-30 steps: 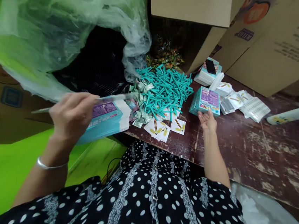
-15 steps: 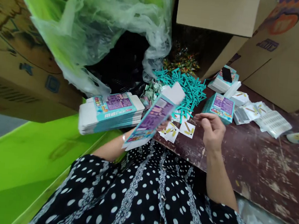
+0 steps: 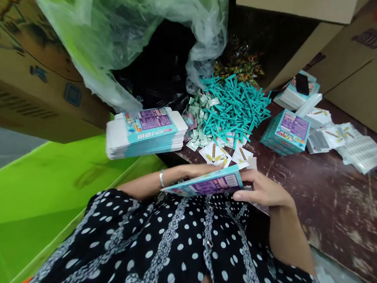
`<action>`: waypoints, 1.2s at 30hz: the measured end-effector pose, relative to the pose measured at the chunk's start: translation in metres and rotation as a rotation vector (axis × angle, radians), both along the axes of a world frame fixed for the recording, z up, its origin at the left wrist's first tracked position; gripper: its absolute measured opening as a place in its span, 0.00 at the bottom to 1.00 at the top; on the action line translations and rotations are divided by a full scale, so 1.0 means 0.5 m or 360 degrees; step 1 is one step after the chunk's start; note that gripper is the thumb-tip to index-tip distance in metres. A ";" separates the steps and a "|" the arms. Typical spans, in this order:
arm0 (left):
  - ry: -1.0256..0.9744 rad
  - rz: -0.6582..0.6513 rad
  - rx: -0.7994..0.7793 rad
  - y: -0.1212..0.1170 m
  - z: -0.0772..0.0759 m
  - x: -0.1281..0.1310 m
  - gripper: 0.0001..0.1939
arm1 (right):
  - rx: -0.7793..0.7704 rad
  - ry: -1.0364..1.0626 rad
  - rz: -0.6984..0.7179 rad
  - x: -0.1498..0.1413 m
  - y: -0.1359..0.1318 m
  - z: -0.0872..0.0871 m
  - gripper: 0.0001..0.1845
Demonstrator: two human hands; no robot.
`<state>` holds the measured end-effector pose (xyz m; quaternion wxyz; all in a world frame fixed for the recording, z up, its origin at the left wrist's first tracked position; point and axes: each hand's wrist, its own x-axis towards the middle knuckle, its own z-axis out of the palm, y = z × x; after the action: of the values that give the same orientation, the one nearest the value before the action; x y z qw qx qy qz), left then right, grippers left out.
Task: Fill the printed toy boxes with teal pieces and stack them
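Observation:
A teal-and-purple paper carton [image 3: 212,185] is held low in front of my body, tilted, with its white end flap at the right. Behind it, my left hand [image 3: 195,170] supports the carton, its fingers mostly hidden. At the flap end, my right hand [image 3: 264,189] has its thumb on the near side and its fingers at the far side. Just beyond the carton lie white cards [image 3: 214,153] printed with yellow tool pictures. A heap of teal plastic sticks [image 3: 236,110] and a pile of small pale-green packets [image 3: 201,116] sit behind the cards.
Left of the packets is a stack of flat cartons [image 3: 149,133]. A formed carton [image 3: 286,132] stands on the worn red-brown table [image 3: 332,200], near card bundles [image 3: 329,136] and a phone [image 3: 302,83]. A clear plastic bag [image 3: 208,41] and large cardboard boxes [image 3: 358,73] border the back.
The carton has come down towards my body and turned closer to level. My right hand has moved from beside the cards onto its right end. The view has shifted slightly.

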<state>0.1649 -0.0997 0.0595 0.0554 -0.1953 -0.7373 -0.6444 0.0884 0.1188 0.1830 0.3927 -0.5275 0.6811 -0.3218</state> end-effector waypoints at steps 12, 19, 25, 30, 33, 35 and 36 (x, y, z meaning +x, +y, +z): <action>-0.0402 0.0200 0.0769 -0.048 -0.010 -0.023 0.25 | -0.0655 0.0556 -0.1249 0.023 0.015 -0.033 0.24; -0.0191 0.0479 0.0823 0.014 -0.052 -0.044 0.45 | -0.0889 0.0737 -0.1591 0.006 0.031 -0.142 0.41; 0.0003 0.0354 0.0287 0.017 -0.107 -0.068 0.42 | -0.0925 0.0736 -0.1880 -0.005 0.003 -0.255 0.39; -0.0035 0.0562 0.0398 0.008 -0.146 -0.083 0.35 | -0.0998 0.0615 -0.2006 -0.023 -0.005 -0.309 0.37; -0.0064 0.0631 0.0508 0.009 -0.163 -0.081 0.34 | -0.0876 0.0532 -0.1913 -0.031 -0.005 -0.326 0.33; -0.0067 0.0657 0.0545 0.010 -0.173 -0.074 0.35 | -0.0741 0.0524 -0.1808 -0.031 -0.008 -0.332 0.30; -0.0069 0.0666 0.0551 0.011 -0.178 -0.070 0.35 | -0.0695 0.0534 -0.1764 -0.030 -0.011 -0.334 0.29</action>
<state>0.1299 -0.0943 -0.0294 0.2041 -0.0125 -0.6414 -0.7394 0.0736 0.1134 0.0162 -0.0624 -0.2068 0.8247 -0.5227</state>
